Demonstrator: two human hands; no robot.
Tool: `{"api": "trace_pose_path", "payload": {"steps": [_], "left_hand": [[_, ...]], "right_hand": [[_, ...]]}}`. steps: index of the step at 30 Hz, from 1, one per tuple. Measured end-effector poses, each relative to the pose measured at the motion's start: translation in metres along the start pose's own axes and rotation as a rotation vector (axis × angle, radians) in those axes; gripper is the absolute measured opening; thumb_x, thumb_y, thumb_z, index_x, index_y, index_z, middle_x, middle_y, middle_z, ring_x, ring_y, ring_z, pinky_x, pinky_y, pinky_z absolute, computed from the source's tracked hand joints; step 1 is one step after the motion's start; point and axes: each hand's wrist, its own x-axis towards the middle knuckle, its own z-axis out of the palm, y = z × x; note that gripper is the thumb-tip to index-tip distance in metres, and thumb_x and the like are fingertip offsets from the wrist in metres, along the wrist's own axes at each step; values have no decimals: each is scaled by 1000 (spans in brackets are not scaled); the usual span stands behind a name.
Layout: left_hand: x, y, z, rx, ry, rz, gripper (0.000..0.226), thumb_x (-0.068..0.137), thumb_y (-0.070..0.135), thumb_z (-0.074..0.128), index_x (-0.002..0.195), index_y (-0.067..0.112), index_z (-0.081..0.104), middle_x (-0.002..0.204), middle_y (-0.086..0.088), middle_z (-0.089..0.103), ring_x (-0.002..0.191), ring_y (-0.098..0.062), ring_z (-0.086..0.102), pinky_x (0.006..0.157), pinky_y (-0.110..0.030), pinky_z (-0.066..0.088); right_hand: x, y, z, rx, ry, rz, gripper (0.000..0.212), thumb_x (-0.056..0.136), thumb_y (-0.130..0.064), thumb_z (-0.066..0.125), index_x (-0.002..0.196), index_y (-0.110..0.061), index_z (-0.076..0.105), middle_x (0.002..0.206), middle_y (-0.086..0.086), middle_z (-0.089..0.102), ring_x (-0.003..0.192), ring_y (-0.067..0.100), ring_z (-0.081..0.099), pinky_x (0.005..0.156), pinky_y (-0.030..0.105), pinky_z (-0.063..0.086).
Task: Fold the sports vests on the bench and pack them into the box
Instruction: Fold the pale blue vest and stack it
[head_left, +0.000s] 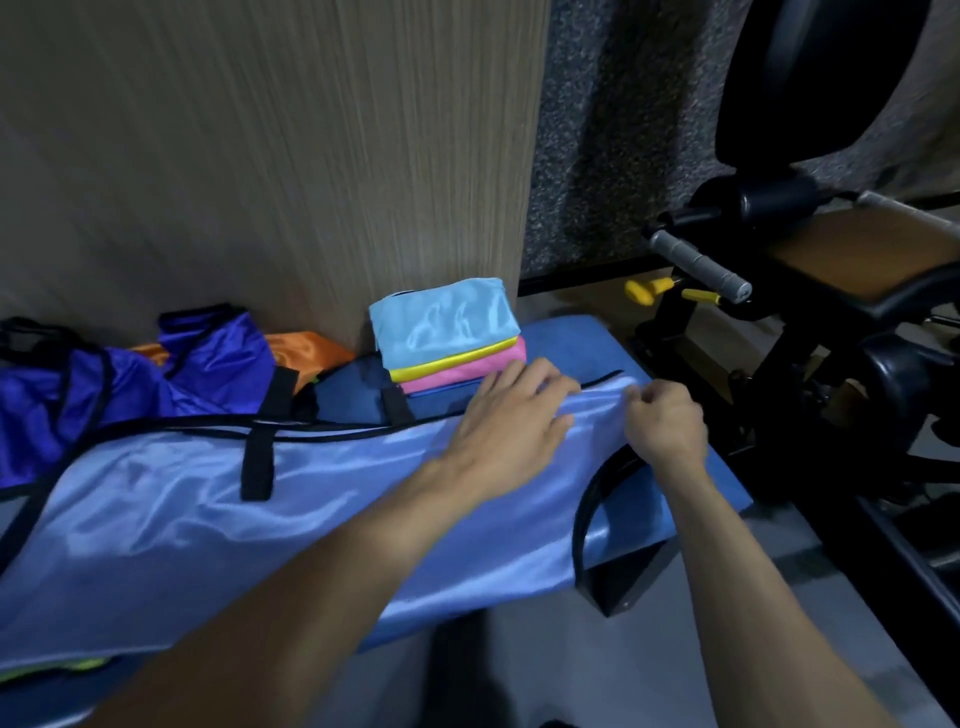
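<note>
A shiny light-blue vest (218, 519) with black trim lies spread along the blue padded bench (691, 467). My left hand (511, 421) rests flat on the vest's right part, fingers straight. My right hand (665, 423) pinches the vest's top right corner with curled fingers. Just beyond my hands a stack of folded vests (447, 332) sits on the bench: pale blue on top, then yellow, pink and blue. Unfolded vests lie heaped at the left, a deep-blue one (130, 374) over an orange one (306, 348). No box is in view.
A wood-grain wall panel (260, 156) stands right behind the bench. Black gym equipment (810, 322) with a grey handle and yellow knobs crowds the right side. Grey floor shows below the bench's front edge.
</note>
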Motion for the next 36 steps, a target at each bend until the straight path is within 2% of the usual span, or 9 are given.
{"api": "trace_pose_path", "payload": {"steps": [4,8,12,17,26,29,31,34,36], "left_hand": [[-61,-12,-11,126,-57,-11,45,100,43,40,130,19,63,135,-1,58,122,-27,55,101,-41,46],[-88,-28,-1,90,-319,-78,68,104,58,19,160,22,28,169,0,19,156,-22,12,127,-34,1],[-75,-15,1,-39,-399,-26,62,107,55,25,163,30,14,170,9,-2,156,-10,-9,126,-31,-9],[-94,-29,5,30,-142,-44,49,106,42,35,146,21,53,156,3,45,142,-20,36,118,-43,34],[-96,-38,-3,-52,-223,-88,50,104,53,39,150,34,42,161,12,29,145,-13,19,123,-33,8],[-94,-46,-15,-197,-219,-90,38,100,43,55,136,30,57,146,10,46,138,-12,37,119,-32,26],[-101,-53,-33,-140,-93,-70,23,95,28,63,117,28,66,126,10,57,119,-15,52,102,-38,45],[-114,-67,-77,108,-1,-361,5,95,32,60,92,28,58,94,8,59,91,-23,60,73,-40,51],[-123,-74,-98,285,-180,-697,34,94,57,52,87,24,53,88,3,61,91,-30,64,74,-39,51]], "right_hand": [[5,1,-9,-107,80,43,35,104,-39,44,111,-11,65,119,25,64,110,48,59,90,49,48],[7,11,-24,-128,81,109,38,105,-37,43,122,-11,64,124,28,61,114,49,57,95,50,47],[7,25,-42,-122,134,141,38,105,-35,44,123,-9,64,124,31,60,114,51,57,94,51,47],[-3,25,-44,-124,103,26,29,103,-34,44,100,-10,60,110,28,62,102,50,58,86,50,47],[-10,17,-54,-51,163,-5,26,99,-28,41,92,-11,59,100,24,64,93,47,59,82,46,47],[-16,11,-48,-89,141,-53,22,98,-29,42,86,-14,54,92,18,61,88,44,58,79,45,48],[-18,8,-46,-122,129,-86,23,98,-28,42,83,-13,52,86,14,59,81,41,57,75,44,49],[-18,5,-43,-159,130,-127,24,100,-29,43,87,-11,54,82,14,58,76,38,55,70,42,47],[-19,3,-41,-180,137,-145,25,101,-30,43,88,-11,54,81,14,58,74,37,55,68,42,46]]}}
